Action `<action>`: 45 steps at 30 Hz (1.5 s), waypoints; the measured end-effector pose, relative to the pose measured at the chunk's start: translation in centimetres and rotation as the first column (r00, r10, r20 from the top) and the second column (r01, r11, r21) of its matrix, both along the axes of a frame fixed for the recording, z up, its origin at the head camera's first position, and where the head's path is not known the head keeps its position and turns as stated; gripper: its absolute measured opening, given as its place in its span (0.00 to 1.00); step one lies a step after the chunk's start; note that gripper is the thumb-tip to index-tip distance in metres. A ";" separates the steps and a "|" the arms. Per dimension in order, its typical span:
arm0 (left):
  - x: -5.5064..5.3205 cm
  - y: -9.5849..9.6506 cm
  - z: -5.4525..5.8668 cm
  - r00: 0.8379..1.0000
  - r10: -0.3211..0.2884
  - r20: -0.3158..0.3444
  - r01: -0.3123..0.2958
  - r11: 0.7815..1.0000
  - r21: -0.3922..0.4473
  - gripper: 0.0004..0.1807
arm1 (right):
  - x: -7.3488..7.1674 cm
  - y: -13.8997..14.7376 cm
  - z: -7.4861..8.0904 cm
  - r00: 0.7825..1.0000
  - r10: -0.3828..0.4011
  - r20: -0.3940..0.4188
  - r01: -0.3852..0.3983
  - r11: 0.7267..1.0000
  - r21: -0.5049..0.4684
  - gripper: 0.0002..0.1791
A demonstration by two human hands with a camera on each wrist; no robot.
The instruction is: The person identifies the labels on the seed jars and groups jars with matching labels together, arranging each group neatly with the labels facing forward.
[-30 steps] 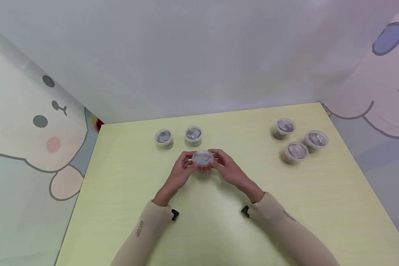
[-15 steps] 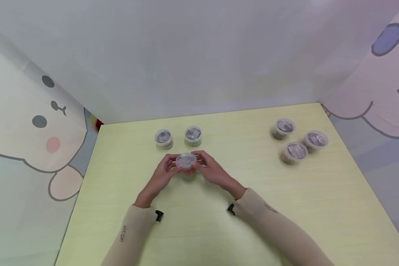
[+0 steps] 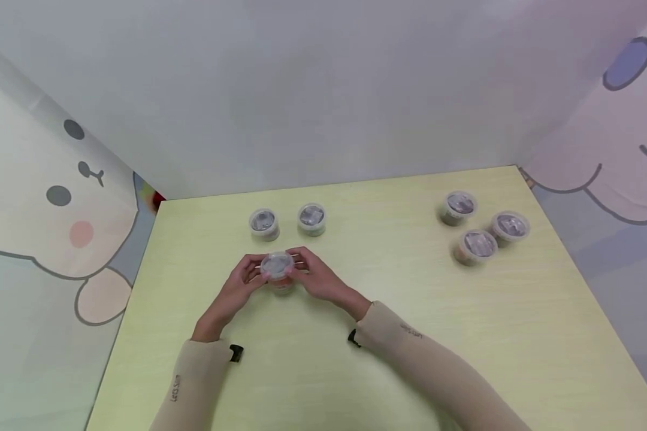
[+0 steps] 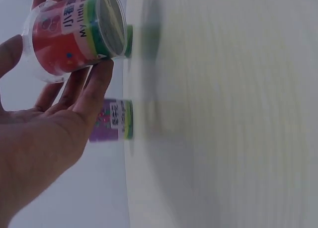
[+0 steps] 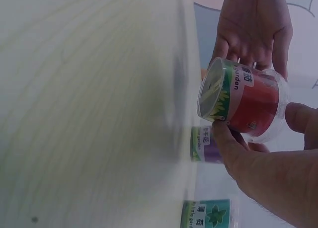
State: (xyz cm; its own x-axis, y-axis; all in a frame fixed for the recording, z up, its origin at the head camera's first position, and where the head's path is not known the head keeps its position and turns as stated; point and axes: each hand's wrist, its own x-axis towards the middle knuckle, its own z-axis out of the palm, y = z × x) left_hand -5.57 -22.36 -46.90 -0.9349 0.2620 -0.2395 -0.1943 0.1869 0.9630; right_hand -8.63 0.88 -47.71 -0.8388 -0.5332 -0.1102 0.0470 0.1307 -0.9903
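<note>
**Red tub held up in both hands, not yet set down**

Head view: I'm seeing the red tub [image 3: 278, 274] left of centre in the frame, over the pale table [image 3: 399, 257]. The left hand [image 3: 236, 290] and right hand [image 3: 315, 277] are both gripping it, fingers curling round its sides. I'm judging this as partway: the picking up is looking done, while setting down and letting go are left. One tub [image 3: 264, 224] and its neighbour [image 3: 312, 219] are standing just above the hands in the frame; three more tubs [image 3: 475, 247] are standing together at the right. Their side labels are mostly staying unreadable to me from here.

Left wrist view: the red tub is filling the upper left, its underside showing clear of the table. A purple tub [image 4: 119, 119] is standing lower, partly covered by fingers. The top edge is cutting off most of the right hand.

Right wrist view: the red tub is sitting right of centre, between both hands. Fingers are hiding part of the purple tub, and the bottom edge is cropping a green tub [image 5: 216, 215].
</note>
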 end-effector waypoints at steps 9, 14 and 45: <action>0.4 -2.2 -0.7 1.000 -0.016 -0.001 0.016 1.000 -0.021 0.30 | -0.1 -2.0 -0.7 0.999 0.026 -0.025 -0.026 1.000 -0.003 0.24; 0.4 -3.2 -0.7 1.000 -0.026 -0.017 0.025 0.998 -0.055 0.31 | -0.1 -2.8 -0.7 0.998 0.037 -0.046 -0.037 0.999 -0.008 0.25; 0.8 -3.8 -0.7 0.996 0.012 -0.093 -0.017 0.999 -0.051 0.34 | -0.2 -4.7 -1.0 0.996 0.006 -0.085 -0.005 1.000 0.014 0.28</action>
State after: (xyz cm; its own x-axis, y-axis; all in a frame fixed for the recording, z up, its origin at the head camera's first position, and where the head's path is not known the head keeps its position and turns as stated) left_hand -4.78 -26.16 -47.63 -0.9573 0.2378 -0.1644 -0.1076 0.2349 0.9660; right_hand -8.82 -3.79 -48.67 -0.8424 -0.5370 -0.0458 -0.0382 0.1443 -0.9888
